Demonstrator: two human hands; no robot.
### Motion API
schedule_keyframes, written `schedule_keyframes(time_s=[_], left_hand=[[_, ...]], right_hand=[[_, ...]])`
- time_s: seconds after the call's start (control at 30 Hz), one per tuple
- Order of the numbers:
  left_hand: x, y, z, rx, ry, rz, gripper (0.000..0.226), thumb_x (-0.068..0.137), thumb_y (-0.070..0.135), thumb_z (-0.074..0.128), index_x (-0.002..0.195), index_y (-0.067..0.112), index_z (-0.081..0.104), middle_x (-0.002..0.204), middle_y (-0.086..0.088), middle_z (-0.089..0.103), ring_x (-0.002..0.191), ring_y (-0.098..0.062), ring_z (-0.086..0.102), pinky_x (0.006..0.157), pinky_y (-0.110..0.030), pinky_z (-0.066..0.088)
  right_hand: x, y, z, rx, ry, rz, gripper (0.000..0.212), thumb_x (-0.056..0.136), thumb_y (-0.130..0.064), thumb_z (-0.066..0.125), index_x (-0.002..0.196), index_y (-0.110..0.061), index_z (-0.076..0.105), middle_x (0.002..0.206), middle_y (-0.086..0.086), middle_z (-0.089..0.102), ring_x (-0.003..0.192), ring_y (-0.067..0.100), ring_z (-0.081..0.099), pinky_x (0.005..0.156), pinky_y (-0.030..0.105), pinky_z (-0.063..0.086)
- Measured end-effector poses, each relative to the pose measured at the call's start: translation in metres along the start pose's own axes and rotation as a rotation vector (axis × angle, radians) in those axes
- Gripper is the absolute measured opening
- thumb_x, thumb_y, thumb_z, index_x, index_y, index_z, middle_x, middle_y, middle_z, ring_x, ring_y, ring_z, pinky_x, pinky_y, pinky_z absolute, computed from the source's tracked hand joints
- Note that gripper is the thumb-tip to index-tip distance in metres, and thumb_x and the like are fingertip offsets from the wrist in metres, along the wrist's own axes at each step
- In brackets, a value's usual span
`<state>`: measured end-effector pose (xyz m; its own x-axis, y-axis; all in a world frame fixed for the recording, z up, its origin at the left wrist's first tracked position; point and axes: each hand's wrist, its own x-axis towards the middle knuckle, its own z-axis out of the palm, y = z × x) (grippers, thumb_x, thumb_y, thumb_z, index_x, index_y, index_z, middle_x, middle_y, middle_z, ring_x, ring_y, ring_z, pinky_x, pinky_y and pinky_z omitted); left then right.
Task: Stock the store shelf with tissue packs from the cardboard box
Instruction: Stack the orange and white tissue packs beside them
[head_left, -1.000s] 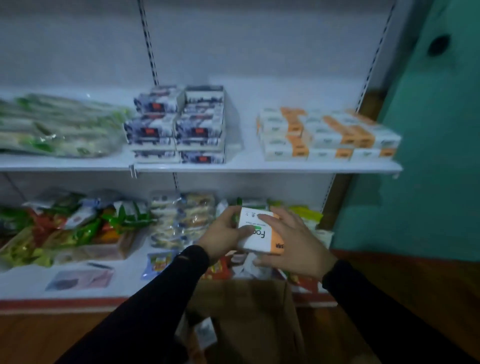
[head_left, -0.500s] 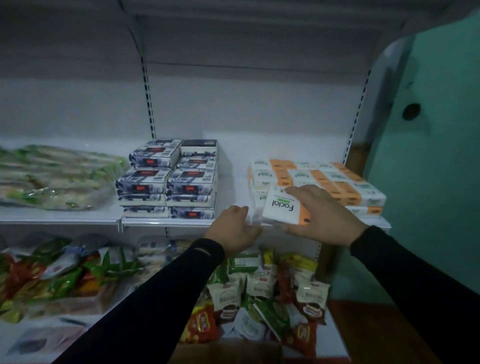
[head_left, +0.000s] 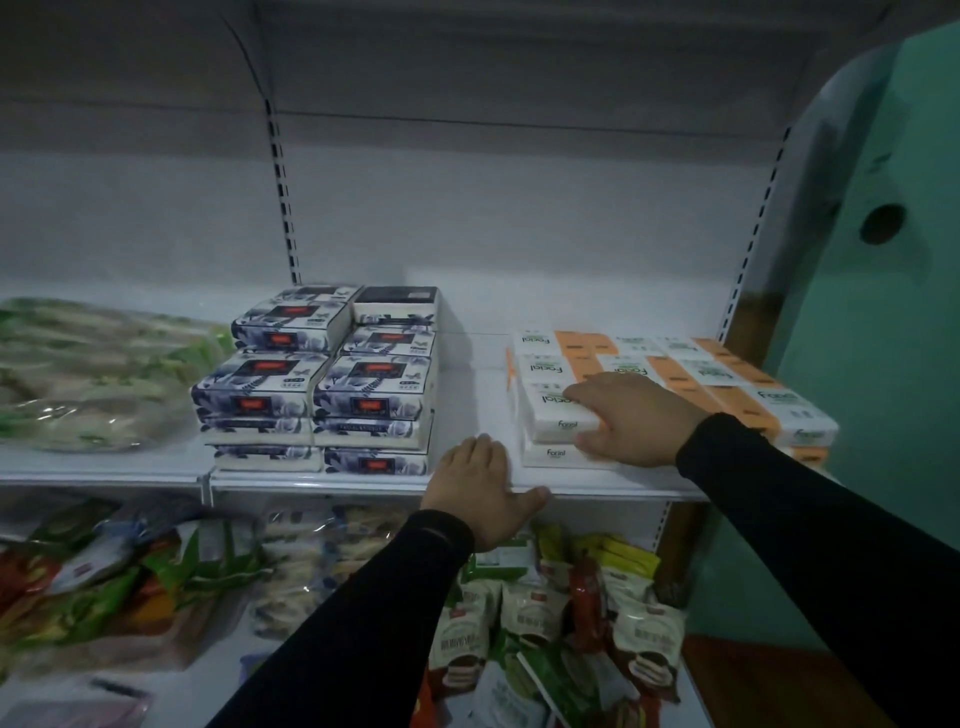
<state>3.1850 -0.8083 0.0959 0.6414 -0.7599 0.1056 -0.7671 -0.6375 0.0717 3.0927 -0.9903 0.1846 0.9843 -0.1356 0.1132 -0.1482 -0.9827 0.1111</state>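
Observation:
A white and orange tissue pack (head_left: 550, 410) marked "Facial" lies on the front left corner of the matching tissue stack (head_left: 727, 379), on the right part of the white upper shelf (head_left: 363, 480). My right hand (head_left: 634, 421) holds this pack, with fingers over its top and the thumb against its front side. My left hand (head_left: 480, 488) rests flat on the shelf's front edge, just left of the stack, holding nothing. The cardboard box is out of view.
Dark blue patterned tissue packs (head_left: 332, 379) are stacked mid-shelf, with a bare gap between them and the orange stack. Green bagged goods (head_left: 88, 374) lie at the left. Snack packets (head_left: 545, 623) fill the lower shelf. A green wall (head_left: 883, 312) stands at the right.
The pack rose from above the box in both hands to the upper shelf. My left hand let go and settled on the shelf edge. My right hand set the pack on the stack.

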Motion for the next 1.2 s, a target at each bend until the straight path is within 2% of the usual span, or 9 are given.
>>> schedule_keyframes(time_s=[0.13,0.23,0.4,0.57,0.73,0.83,0.93,1.07,1.2], left_hand=[[0.001,0.001,0.0,0.009,-0.004,-0.007,0.095,0.088,0.076,0.017,0.152,0.006,0.012,0.16,-0.013,0.01,0.148,-0.026,0.008,0.12,-0.04,0.009],[0.001,0.001,-0.001,0.013,-0.027,-0.01,0.095,0.088,0.076,0.016,0.153,0.007,0.009,0.161,-0.013,0.008,0.148,-0.026,0.006,0.12,-0.04,0.008],[0.001,0.002,0.0,0.028,-0.022,-0.011,0.094,0.088,0.075,0.015,0.153,0.008,0.009,0.161,-0.012,0.007,0.148,-0.025,0.005,0.121,-0.04,0.008],[0.001,0.002,0.001,0.019,-0.02,-0.013,0.092,0.089,0.075,0.017,0.153,0.009,0.01,0.161,-0.011,0.008,0.148,-0.024,0.005,0.121,-0.04,0.008],[0.002,0.002,0.002,0.018,-0.021,-0.009,0.093,0.088,0.076,0.016,0.153,0.009,0.011,0.161,-0.011,0.008,0.148,-0.025,0.006,0.12,-0.039,0.008],[0.002,0.002,0.0,0.007,-0.019,-0.013,0.094,0.088,0.076,0.018,0.152,0.008,0.013,0.161,-0.012,0.01,0.148,-0.025,0.008,0.12,-0.039,0.009],[-0.003,0.002,-0.006,-0.017,-0.036,-0.013,0.091,0.089,0.074,0.023,0.151,0.007,0.018,0.159,-0.014,0.015,0.147,-0.026,0.013,0.12,-0.04,0.013],[-0.03,-0.003,-0.015,-0.141,-0.02,0.039,0.062,0.092,0.058,0.044,0.131,0.009,0.048,0.137,-0.012,0.046,0.13,-0.028,0.039,0.107,-0.036,0.032],[-0.094,-0.006,-0.017,-0.352,0.037,0.043,0.055,0.097,0.049,0.045,0.141,0.015,0.045,0.146,-0.006,0.044,0.13,-0.022,0.044,0.105,-0.032,0.034]], right_hand=[[-0.007,-0.007,0.006,0.078,0.069,0.014,0.066,0.093,-0.042,0.056,0.151,-0.02,0.033,0.152,0.002,0.035,0.137,0.019,0.034,0.111,0.027,0.028],[-0.016,-0.022,0.013,0.144,0.18,-0.003,0.067,0.093,-0.042,0.054,0.152,-0.02,0.031,0.151,0.002,0.034,0.135,0.019,0.037,0.108,0.029,0.034],[-0.024,-0.034,0.027,0.138,0.199,-0.025,0.073,0.093,-0.057,0.049,0.152,-0.02,0.029,0.155,0.007,0.031,0.142,0.023,0.029,0.115,0.033,0.025],[-0.018,-0.032,0.03,0.233,0.173,0.016,0.093,0.076,-0.076,0.025,0.151,-0.021,0.032,0.153,0.007,0.034,0.141,0.024,0.031,0.116,0.039,0.027],[-0.025,-0.03,0.027,0.314,0.241,0.019,0.069,0.092,-0.059,0.047,0.149,-0.022,0.036,0.152,0.004,0.034,0.14,0.02,0.032,0.115,0.031,0.027],[-0.042,-0.033,0.024,0.356,0.329,0.001,0.059,0.096,-0.05,0.05,0.145,-0.02,0.042,0.148,0.002,0.04,0.135,0.017,0.039,0.107,0.026,0.032],[-0.069,-0.039,0.025,0.403,0.336,0.015,0.057,0.096,-0.05,0.049,0.146,-0.022,0.041,0.147,-0.002,0.039,0.132,0.012,0.039,0.106,0.021,0.032],[-0.11,-0.052,0.033,0.445,0.267,0.053,0.059,0.095,-0.054,0.046,0.146,-0.026,0.04,0.151,-0.004,0.035,0.137,0.012,0.034,0.107,0.021,0.027],[-0.143,-0.078,0.053,0.491,0.178,0.078,0.065,0.093,-0.059,0.04,0.148,-0.024,0.037,0.152,-0.001,0.033,0.137,0.015,0.034,0.108,0.024,0.028]])
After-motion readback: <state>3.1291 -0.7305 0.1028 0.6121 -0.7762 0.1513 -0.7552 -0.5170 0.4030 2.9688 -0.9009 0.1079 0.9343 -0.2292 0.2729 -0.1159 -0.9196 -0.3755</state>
